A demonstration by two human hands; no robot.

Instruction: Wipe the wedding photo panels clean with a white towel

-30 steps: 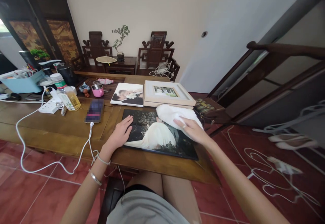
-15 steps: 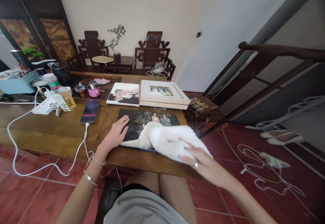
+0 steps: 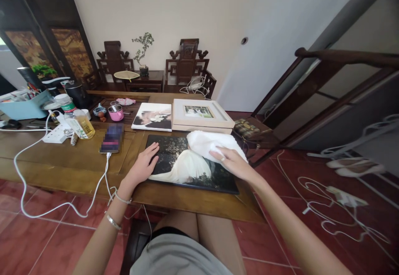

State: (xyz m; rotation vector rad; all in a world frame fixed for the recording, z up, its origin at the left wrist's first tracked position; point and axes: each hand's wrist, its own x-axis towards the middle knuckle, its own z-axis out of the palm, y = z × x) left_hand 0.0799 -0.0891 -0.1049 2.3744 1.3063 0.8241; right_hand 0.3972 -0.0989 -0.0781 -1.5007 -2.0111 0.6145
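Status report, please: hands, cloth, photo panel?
Left hand flat on photo panel edge. Right hand presses white cloth on panel. Framed picture just behind.

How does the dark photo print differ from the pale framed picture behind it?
The dark photo print is frameless, image to its edges; the pale framed picture has a small photo in a wide cream border. The print is thin, the framed picture thicker. The left hand and the right hand, on a white cloth, rest on the print, not on the framed picture. Both lie face up on the table.
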